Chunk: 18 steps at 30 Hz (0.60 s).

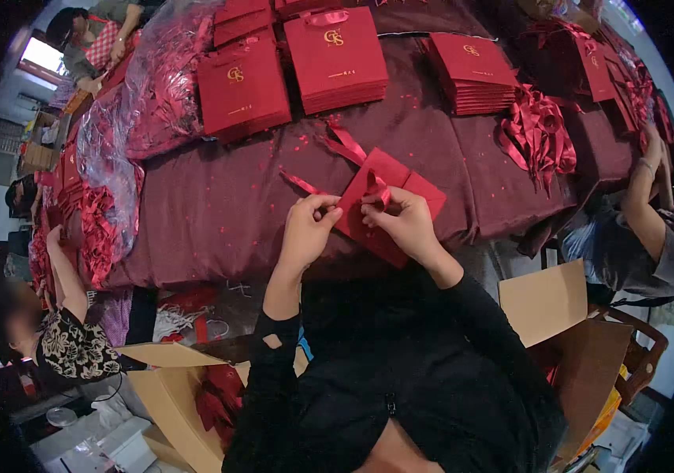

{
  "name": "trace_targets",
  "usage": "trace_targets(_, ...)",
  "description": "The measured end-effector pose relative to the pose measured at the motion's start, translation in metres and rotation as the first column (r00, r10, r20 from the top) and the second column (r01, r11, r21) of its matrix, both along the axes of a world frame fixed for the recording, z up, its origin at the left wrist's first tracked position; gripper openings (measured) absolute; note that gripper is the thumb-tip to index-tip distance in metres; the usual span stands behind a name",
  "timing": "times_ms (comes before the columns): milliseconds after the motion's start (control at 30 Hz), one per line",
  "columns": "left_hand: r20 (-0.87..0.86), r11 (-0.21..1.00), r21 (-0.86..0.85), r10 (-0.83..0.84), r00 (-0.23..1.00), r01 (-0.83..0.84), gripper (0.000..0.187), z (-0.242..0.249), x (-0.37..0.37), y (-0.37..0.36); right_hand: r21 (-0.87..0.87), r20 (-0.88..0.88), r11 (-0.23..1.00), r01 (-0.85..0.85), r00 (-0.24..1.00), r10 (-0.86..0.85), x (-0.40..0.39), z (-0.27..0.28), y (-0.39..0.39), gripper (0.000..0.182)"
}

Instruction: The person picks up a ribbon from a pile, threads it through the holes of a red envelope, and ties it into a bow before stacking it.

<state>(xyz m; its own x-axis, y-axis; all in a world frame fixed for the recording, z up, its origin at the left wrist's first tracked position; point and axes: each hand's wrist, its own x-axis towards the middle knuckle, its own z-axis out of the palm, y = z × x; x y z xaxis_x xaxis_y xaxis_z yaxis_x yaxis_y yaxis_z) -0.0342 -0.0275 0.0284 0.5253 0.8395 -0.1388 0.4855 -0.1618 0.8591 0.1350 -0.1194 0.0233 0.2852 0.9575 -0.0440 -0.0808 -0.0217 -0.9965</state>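
Observation:
A red paper bag lies tilted at the near edge of the cloth-covered table, between my two hands. My left hand is at the bag's left side, thumb and fingers pinched together by a red ribbon that runs up and left. My right hand is over the bag, its fingers closed on a red ribbon loop. Another ribbon end sticks out past the bag's top corner.
Stacks of red bags stand at the back, with another stack and a ribbon bundle to the right. Clear plastic covers ribbons at left. Open cardboard boxes flank me. Other people work at both sides.

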Motion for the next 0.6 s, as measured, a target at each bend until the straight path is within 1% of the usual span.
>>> trace_targets(33,0.012,1.0,0.005,-0.004,1.0,0.004,0.025,-0.001,0.0,0.001,0.0,0.003,1.0,-0.003,1.0,0.003,-0.001,-0.003,0.001,0.007)
trace_targets(100,0.013,1.0,-0.004,-0.001,1.0,0.001,0.025,0.001,0.002,-0.001,0.002,0.118,1.0,0.002,0.993,-0.002,-0.004,-0.007,0.003,0.006)
trace_targets(133,0.01,1.0,-0.011,-0.004,1.0,0.004,0.024,0.003,0.002,-0.002,0.003,0.118,1.0,0.006,0.993,-0.006,-0.006,-0.005,0.003,0.006)
trace_targets(200,-0.019,1.0,0.013,-0.011,1.0,0.011,0.024,0.01,0.002,-0.003,0.043,0.368,0.999,-0.009,0.93,-0.008,-0.007,0.005,0.004,0.01)
trace_targets(233,-0.046,0.999,0.034,-0.009,0.999,0.01,0.023,0.012,0.003,-0.003,0.043,0.371,0.999,-0.007,0.928,-0.01,-0.007,0.009,0.004,0.01)
trace_targets(300,-0.038,1.0,0.025,-0.002,0.999,0.003,0.023,0.011,0.003,-0.004,-0.055,0.372,0.998,0.012,0.928,0.009,-0.007,0.015,0.005,0.014)
trace_targets(400,-0.018,1.0,0.014,-0.004,1.0,0.004,0.023,0.006,0.002,-0.003,-0.079,0.378,0.997,0.003,0.925,0.027,-0.004,0.005,0.007,0.016)
trace_targets(467,-0.004,1.0,0.014,-0.014,1.0,0.014,0.023,0.006,0.002,-0.003,-0.048,0.366,0.999,0.007,0.93,0.011,-0.006,0.001,0.008,0.016)
trace_targets(533,0.029,0.999,0.04,0.015,0.999,-0.016,0.023,0.007,0.004,-0.005,-0.012,0.355,1.0,0.015,0.935,-0.01,-0.008,0.002,0.01,0.017)
trace_targets(600,0.032,0.998,0.058,0.022,0.999,-0.024,0.022,0.006,0.005,-0.006,-0.033,0.45,0.997,0.069,0.892,-0.047,-0.011,0.008,0.011,0.018)
